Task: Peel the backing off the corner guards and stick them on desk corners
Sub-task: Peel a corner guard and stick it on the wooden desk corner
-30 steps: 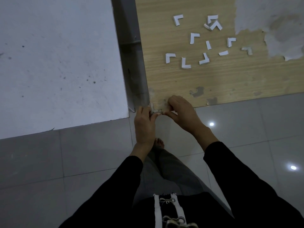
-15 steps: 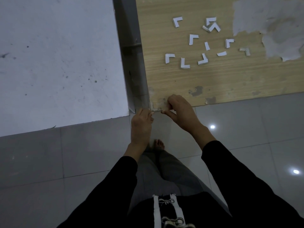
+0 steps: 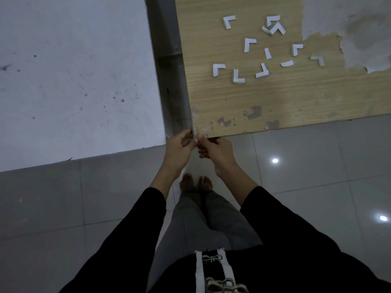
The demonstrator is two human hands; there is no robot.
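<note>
A small pale corner guard [image 3: 196, 132] sits on the near-left corner of the wooden desk [image 3: 264, 96]. My left hand [image 3: 179, 150] is at the corner's left side and pinches the guard between thumb and curled fingers. My right hand [image 3: 215, 151] is just below the desk's front edge, thumb at the guard's front leg and fingers curled under the edge. Much of the guard is hidden by my fingers. Several white L-shaped corner guards [image 3: 238, 76] lie loose farther back on the desk top.
A white table top [image 3: 74, 81] stands to the left, separated from the desk by a narrow grey gap [image 3: 171, 60]. The desk's veneer is peeled at the far right [image 3: 359, 34]. Grey floor tiles and my bare feet [image 3: 195, 182] lie below.
My right hand has slid off the desk top down to the front edge. My left hand has risen to the corner's left side and closed on the guard.
</note>
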